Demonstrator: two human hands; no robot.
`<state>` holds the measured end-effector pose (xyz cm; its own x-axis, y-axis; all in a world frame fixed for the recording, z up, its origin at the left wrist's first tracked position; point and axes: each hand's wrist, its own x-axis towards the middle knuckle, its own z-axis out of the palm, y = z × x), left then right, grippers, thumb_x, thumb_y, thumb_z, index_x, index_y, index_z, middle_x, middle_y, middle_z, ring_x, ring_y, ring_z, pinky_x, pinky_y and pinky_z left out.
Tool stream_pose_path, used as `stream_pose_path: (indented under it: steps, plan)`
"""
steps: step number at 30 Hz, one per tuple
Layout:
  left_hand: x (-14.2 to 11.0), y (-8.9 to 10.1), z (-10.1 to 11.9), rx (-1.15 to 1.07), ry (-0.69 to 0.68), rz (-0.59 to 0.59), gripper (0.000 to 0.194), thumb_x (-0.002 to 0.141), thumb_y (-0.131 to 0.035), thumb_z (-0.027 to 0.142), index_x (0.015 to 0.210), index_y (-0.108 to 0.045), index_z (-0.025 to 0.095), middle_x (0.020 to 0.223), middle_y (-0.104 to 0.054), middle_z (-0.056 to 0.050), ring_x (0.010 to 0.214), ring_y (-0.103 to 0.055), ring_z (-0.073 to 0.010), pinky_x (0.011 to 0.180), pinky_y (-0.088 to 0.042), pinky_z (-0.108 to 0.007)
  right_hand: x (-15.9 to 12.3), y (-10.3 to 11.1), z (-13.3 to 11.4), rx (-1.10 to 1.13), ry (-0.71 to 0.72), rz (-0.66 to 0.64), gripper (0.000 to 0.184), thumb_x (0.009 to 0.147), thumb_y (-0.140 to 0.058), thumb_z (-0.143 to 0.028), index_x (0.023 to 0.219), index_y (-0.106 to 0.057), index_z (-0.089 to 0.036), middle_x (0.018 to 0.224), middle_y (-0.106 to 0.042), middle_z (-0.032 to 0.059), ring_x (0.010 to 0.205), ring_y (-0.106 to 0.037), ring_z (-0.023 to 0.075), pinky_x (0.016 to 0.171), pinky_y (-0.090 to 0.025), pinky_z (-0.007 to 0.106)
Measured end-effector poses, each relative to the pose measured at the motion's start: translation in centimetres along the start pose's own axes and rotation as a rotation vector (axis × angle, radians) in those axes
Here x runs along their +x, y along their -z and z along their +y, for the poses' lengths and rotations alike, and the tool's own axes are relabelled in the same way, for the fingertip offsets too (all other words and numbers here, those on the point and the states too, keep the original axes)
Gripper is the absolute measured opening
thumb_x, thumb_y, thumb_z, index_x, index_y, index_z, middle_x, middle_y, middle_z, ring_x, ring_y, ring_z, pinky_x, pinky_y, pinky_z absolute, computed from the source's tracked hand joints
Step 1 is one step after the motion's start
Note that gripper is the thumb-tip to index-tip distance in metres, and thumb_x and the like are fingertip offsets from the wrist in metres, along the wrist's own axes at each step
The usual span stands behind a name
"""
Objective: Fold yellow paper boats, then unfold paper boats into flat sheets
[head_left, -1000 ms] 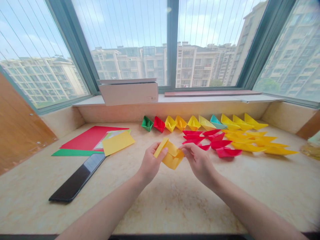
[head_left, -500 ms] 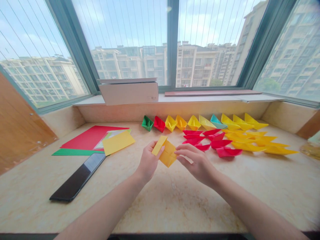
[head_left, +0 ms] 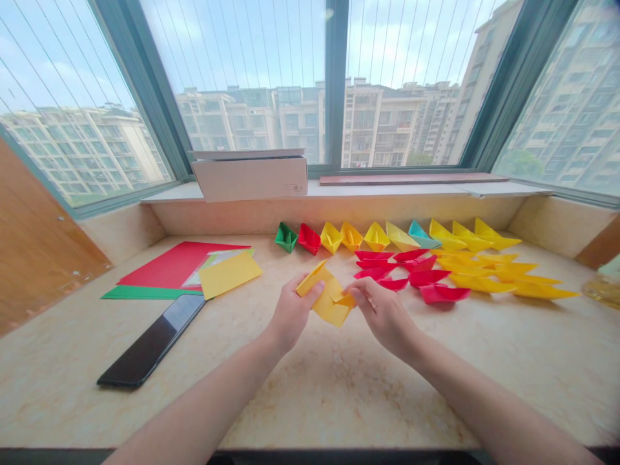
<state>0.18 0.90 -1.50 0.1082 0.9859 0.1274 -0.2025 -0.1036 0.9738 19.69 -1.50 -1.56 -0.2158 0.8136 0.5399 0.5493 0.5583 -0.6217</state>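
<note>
A partly folded piece of yellow paper point(head_left: 332, 300) is held above the counter between both hands. My left hand point(head_left: 294, 310) is closed on its left side, with the thumb lying across the face of the paper. At the right side, my right hand point(head_left: 380, 307) pinches a flap between thumb and fingers. That flap stands bent away from the rest of the sheet. Just beyond the hands are several red paper boats point(head_left: 429, 278) and a row with a green paper boat point(head_left: 285, 237) at its left end.
Several yellow paper boats point(head_left: 542, 289) lie at the right. On the left are red paper sheets point(head_left: 165, 265), a flat yellow sheet point(head_left: 230, 274) and a black phone point(head_left: 150, 342). A white box point(head_left: 249, 177) stands on the sill. A glass object point(head_left: 600, 284) shows at the right edge.
The right fingers have closed on the paper's right flap and lifted it, opening the folds. The folded paper has tilted and shifted slightly right. The boats and sheets lie as before.
</note>
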Motion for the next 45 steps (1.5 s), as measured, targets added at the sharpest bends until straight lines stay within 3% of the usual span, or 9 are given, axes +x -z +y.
stream_pose_path:
  steps: [7, 13, 18, 23, 27, 30, 35, 40, 45]
  plan:
    - [-0.4, -0.1, 0.3, 0.061, 0.023, -0.053, 0.035, 0.076, -0.077, 0.038, 0.102, -0.067, 0.016, 0.095, -0.073, -0.005, 0.084, -0.068, -0.0204, 0.077, -0.053, -0.030, 0.1, 0.0, -0.2, 0.032, -0.077, 0.132, 0.023, 0.102, -0.041, -0.036, 0.098, -0.058, -0.021, 0.076, -0.070, 0.0033, 0.067, -0.068, 0.0179, 0.060, -0.052, 0.028]
    - [-0.5, -0.5, 0.3, 0.006, 0.126, -0.096, 0.040, 0.074, -0.078, 0.034, 0.108, -0.065, 0.016, 0.099, -0.071, -0.007, 0.087, -0.067, -0.0203, 0.077, -0.051, -0.030, 0.0, -0.1, -0.2, 0.118, -0.035, 0.086, 0.021, 0.100, -0.048, -0.035, 0.105, -0.062, -0.020, 0.090, -0.073, 0.0058, 0.074, -0.071, 0.0187, 0.067, -0.057, 0.030]
    - [-0.4, -0.5, 0.6, -0.008, 0.063, -0.102, 0.035, 0.073, -0.078, 0.032, 0.101, -0.067, 0.015, 0.096, -0.071, -0.006, 0.086, -0.066, -0.0191, 0.079, -0.050, -0.029, 0.1, 0.1, 0.0, 0.106, 0.113, 0.013, 0.028, 0.098, -0.054, -0.033, 0.122, -0.062, -0.022, 0.107, -0.072, 0.0090, 0.091, -0.070, 0.0221, 0.080, -0.059, 0.036]
    - [-0.3, -0.4, 1.1, 0.071, 0.027, -0.087, 0.032, 0.071, -0.078, 0.035, 0.095, -0.068, 0.015, 0.089, -0.071, -0.005, 0.078, -0.065, -0.0179, 0.073, -0.048, -0.027, 0.3, 0.5, -0.3, 0.088, 0.190, -0.037, 0.025, 0.095, -0.059, -0.032, 0.117, -0.068, -0.024, 0.110, -0.071, 0.0091, 0.097, -0.069, 0.0235, 0.083, -0.059, 0.038]
    - [-0.3, -0.3, 1.3, 0.113, 0.001, -0.072, 0.034, 0.071, -0.077, 0.032, 0.099, -0.069, 0.015, 0.088, -0.073, -0.004, 0.074, -0.065, -0.0173, 0.069, -0.047, -0.026, 0.4, 0.6, -0.6, 0.137, 0.155, -0.043, 0.017, 0.093, -0.062, -0.031, 0.103, -0.074, -0.024, 0.107, -0.072, 0.0076, 0.096, -0.069, 0.0226, 0.086, -0.058, 0.038]
    - [-0.2, -0.2, 1.2, 0.103, 0.001, -0.084, 0.034, 0.071, -0.077, 0.031, 0.099, -0.068, 0.015, 0.087, -0.074, -0.004, 0.074, -0.066, -0.0180, 0.070, -0.048, -0.027, 0.5, 0.7, -0.7, 0.212, 0.040, -0.080, 0.015, 0.092, -0.063, -0.030, 0.094, -0.076, -0.023, 0.104, -0.073, 0.0064, 0.096, -0.069, 0.0212, 0.086, -0.058, 0.036]
    - [-0.3, -0.2, 1.0, 0.130, -0.006, -0.122, 0.031, 0.074, -0.076, 0.029, 0.101, -0.068, 0.016, 0.089, -0.073, -0.004, 0.076, -0.066, -0.0177, 0.071, -0.049, -0.026, 0.6, 0.8, -0.4, 0.186, -0.102, -0.073, 0.019, 0.094, -0.058, -0.031, 0.089, -0.074, -0.021, 0.094, -0.074, 0.0060, 0.089, -0.070, 0.0214, 0.076, -0.057, 0.034]
    - [-0.7, -0.5, 1.3, 0.185, -0.019, -0.142, 0.026, 0.074, -0.077, 0.031, 0.093, -0.071, 0.015, 0.081, -0.071, -0.002, 0.072, -0.064, -0.0169, 0.066, -0.047, -0.024, 0.2, 0.2, 0.0, -0.001, -0.074, -0.026, 0.020, 0.099, -0.049, -0.033, 0.098, -0.065, -0.021, 0.087, -0.073, 0.0048, 0.079, -0.069, 0.0209, 0.070, -0.053, 0.033]
    - [-1.0, -0.7, 1.6, 0.163, 0.013, -0.155, 0.027, 0.074, -0.077, 0.034, 0.094, -0.071, 0.015, 0.084, -0.071, -0.003, 0.074, -0.064, -0.0170, 0.068, -0.047, -0.025, 0.1, 0.2, 0.2, -0.010, -0.011, -0.065, 0.015, 0.100, -0.048, -0.029, 0.098, -0.060, -0.022, 0.084, -0.072, 0.0037, 0.075, -0.069, 0.0193, 0.066, -0.054, 0.029]
